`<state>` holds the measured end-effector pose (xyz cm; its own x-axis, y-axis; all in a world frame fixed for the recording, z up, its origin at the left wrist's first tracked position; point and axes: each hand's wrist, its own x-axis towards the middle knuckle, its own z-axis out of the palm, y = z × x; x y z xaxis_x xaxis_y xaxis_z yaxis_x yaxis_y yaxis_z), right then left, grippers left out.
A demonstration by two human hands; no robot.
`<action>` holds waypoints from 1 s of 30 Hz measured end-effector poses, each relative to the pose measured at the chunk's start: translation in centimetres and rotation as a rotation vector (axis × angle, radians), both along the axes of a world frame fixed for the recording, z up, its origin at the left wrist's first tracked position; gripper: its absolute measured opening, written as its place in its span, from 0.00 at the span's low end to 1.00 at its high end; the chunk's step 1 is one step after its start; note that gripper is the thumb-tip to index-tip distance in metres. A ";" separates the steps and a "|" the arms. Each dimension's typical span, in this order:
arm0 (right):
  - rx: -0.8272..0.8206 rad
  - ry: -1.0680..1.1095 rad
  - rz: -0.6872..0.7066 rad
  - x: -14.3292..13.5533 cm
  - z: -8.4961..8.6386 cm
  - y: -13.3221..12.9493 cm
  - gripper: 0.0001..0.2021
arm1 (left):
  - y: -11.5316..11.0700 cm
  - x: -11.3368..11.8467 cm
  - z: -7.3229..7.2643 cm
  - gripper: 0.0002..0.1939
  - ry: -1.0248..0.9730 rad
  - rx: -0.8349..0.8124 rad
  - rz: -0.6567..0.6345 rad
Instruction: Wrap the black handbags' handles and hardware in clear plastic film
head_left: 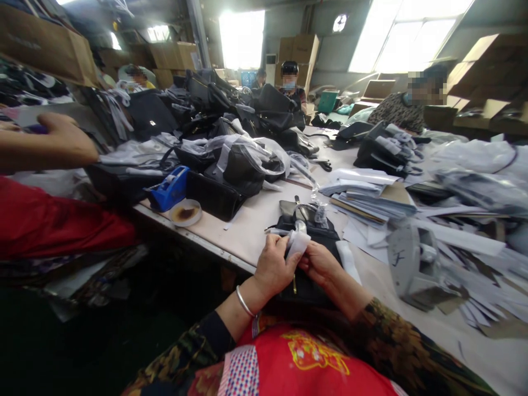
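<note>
A black handbag [325, 237] lies on the table edge in front of me, with a gold zip pull hanging on its near side. Over it, my left hand [275, 264] is closed on a piece of white wrapping [298, 243], thumb on top. From the other side my right hand [320, 265] pinches the same wrapping, its fingertips meeting my left hand. What the wrapping encloses is hidden. Clear plastic [320, 212] is bunched around the handle, and a white strip [348, 261] lies at the bag's right side.
Black bags [243, 170] are heaped at the back left, by a blue tape dispenser [168, 190] and a round dish [185, 213]. On the right are paper stacks [371, 195] and a grey dispenser [416, 267]. A co-worker's arm [53, 142] reaches in at left; several people sit beyond.
</note>
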<state>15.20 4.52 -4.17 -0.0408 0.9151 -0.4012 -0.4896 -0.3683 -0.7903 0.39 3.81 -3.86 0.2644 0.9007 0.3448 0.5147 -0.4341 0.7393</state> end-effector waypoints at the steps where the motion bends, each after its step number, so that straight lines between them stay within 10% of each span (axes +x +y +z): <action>1: -0.002 -0.003 0.004 0.0 0.0 -0.1 0.10 | -0.1 0.0 -0.1 0.21 0.038 -0.022 -0.021; 11: -0.079 0.329 0.161 1.0 1.1 -1.6 0.16 | 0.9 -0.7 -0.2 0.17 0.089 -0.113 -0.164; 20: -0.110 -0.036 -0.056 -0.8 0.1 -0.5 0.20 | 1.2 -0.3 -0.4 0.18 0.101 -0.067 -0.150; 26: -0.095 -0.100 -0.109 -1.0 0.9 -0.7 0.17 | 1.9 -1.5 2.8 0.25 0.155 -0.503 -0.311; 30: -0.115 -0.136 -0.078 -1.8 1.0 -0.6 0.14 | 2.0 -0.9 1.6 0.32 -0.165 -0.816 -0.266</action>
